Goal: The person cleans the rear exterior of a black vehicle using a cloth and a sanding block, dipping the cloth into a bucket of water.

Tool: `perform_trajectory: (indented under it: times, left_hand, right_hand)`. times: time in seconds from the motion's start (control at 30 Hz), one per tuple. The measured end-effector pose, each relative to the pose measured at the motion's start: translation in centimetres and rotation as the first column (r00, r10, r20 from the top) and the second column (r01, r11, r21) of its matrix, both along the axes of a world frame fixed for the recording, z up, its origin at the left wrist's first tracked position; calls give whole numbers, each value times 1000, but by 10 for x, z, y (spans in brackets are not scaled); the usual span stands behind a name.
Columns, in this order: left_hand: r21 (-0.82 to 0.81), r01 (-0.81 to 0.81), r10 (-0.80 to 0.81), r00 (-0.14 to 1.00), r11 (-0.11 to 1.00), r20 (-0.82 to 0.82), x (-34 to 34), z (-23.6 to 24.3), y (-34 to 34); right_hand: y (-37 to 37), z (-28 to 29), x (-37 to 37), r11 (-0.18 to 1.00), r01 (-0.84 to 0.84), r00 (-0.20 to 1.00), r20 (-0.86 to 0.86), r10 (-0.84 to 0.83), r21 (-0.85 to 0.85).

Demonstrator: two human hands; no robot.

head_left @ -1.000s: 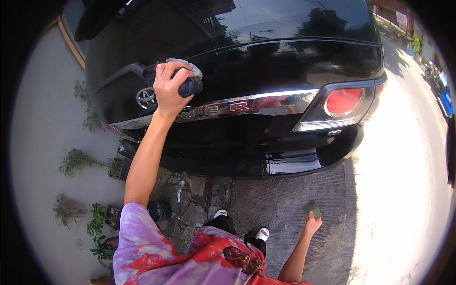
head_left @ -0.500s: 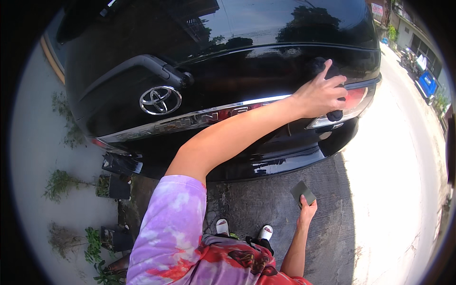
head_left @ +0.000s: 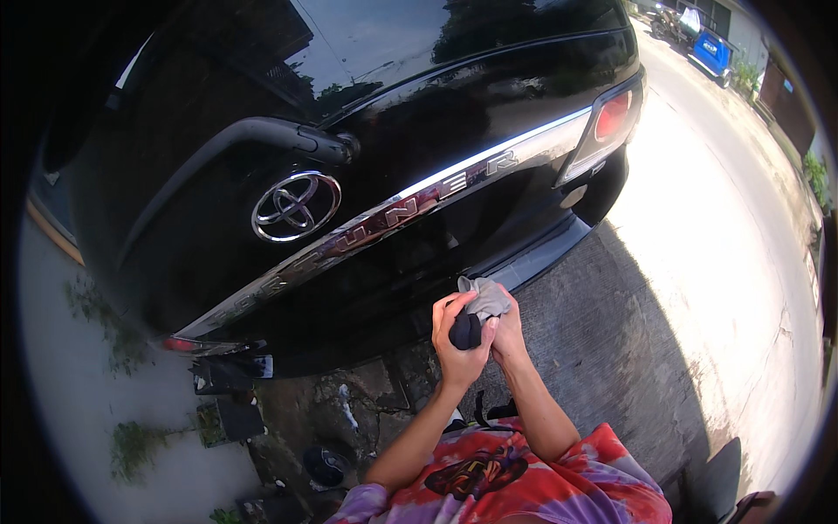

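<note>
Crumpled grey-and-black fabric cloth (head_left: pixel 485 301) sits near a glossy black car (head_left: pixel 410 122), left hand (head_left: pixel 457 351) and right hand (head_left: pixel 508 336) both curled snugly around it. I'd bunch it evenly so no loose corner flops out.

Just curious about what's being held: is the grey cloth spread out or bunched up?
Bunched up: the grey cloth shows crumpled folds and is gathered between the left hand and right hand, not laid flat.
</note>
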State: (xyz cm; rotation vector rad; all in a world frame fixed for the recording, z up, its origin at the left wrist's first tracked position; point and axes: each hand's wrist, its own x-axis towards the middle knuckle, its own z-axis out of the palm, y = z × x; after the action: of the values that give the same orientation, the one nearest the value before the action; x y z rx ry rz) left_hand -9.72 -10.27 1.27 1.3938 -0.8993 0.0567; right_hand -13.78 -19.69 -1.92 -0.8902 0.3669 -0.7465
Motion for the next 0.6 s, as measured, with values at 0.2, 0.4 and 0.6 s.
perform_trajectory:
  times: [0.2, 0.4, 0.6]
  left_hand:
    - [-454, 419, -613, 431, 786, -663, 12, 7, 23]
    - [-314, 433, -507, 464, 845, -726, -22, 11, -65]
    - [49, 148, -142, 984, 988, -111, -36, 102, -154]
  right_hand:
    - [-9, 27, -22, 800, 107, 990, -9, -139, -590]
    - [-92, 57, -60, 424, -3, 963, -117, -242, -905]
    - [-217, 75, -102, 545, 392, 865, 96, -492, -742]
